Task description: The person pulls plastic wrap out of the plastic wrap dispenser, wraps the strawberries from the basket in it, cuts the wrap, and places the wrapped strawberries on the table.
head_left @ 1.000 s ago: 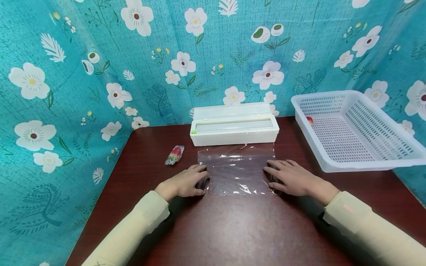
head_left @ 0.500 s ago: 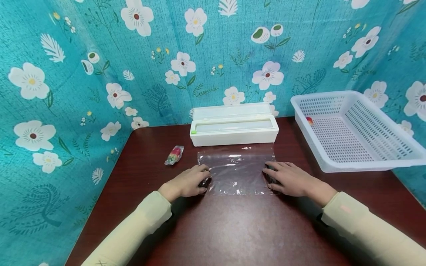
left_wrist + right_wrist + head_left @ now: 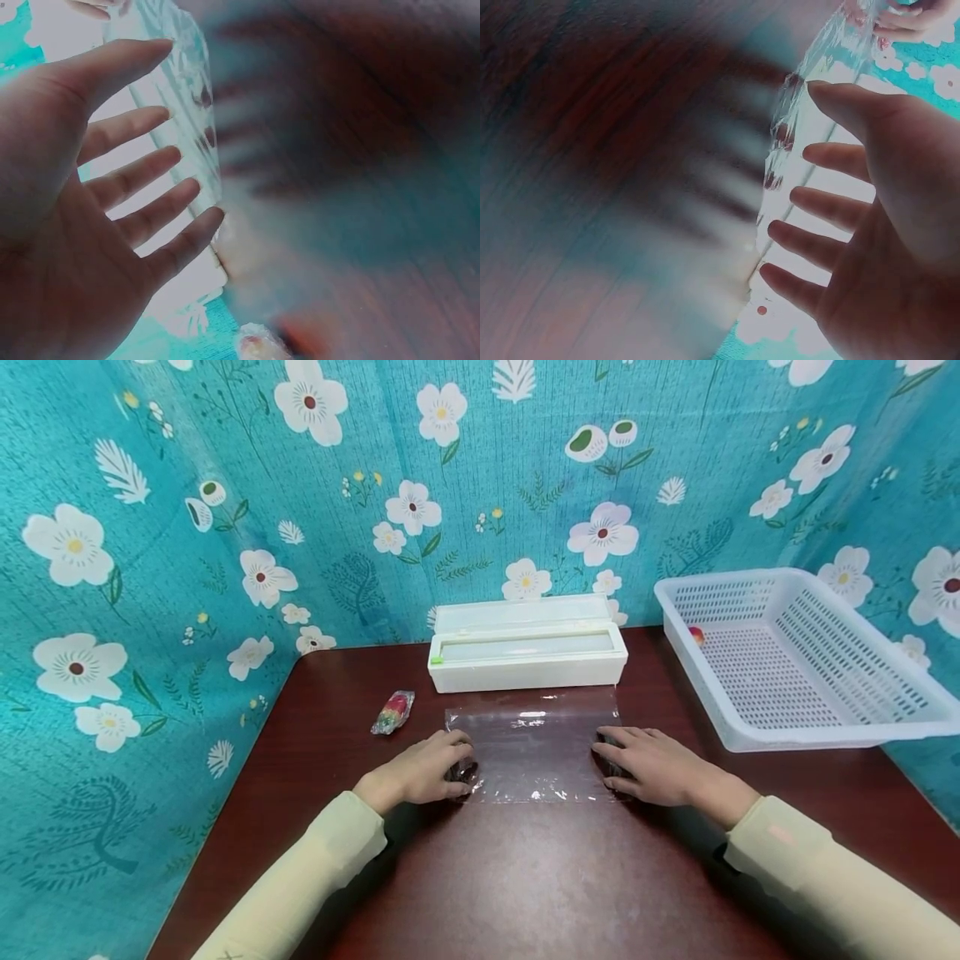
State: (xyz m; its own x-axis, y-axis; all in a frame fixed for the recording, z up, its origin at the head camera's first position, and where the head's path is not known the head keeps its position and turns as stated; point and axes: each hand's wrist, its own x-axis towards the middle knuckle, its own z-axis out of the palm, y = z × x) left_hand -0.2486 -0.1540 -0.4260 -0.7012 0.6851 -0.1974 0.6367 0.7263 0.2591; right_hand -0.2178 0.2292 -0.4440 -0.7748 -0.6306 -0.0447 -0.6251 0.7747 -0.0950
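A sheet of clear cling film [image 3: 536, 756] lies spread on the dark red table in the head view. My left hand [image 3: 423, 770] touches its left edge with spread fingers, and my right hand [image 3: 656, 764] does the same at the right edge. In the left wrist view the left hand [image 3: 82, 217] has its fingers extended, tips against the film [image 3: 191, 64]. The right wrist view shows straight, separated fingers of the right hand [image 3: 885, 247] along the film's edge [image 3: 780, 135]. Behind the sheet stands a white cling film dispenser [image 3: 528, 674], lid raised.
Left of the dispenser lies a small red, yellow and green item [image 3: 393, 712] wrapped in clear film. A white perforated basket [image 3: 832, 735] stands at the back right, with a small red and orange thing [image 3: 697, 636] inside. A floral blue curtain [image 3: 480, 468] hangs behind the table.
Both hands have stayed at the film's side edges with only tiny shifts. The wrinkles and glints on the film have changed, and its middle looks smoother now.
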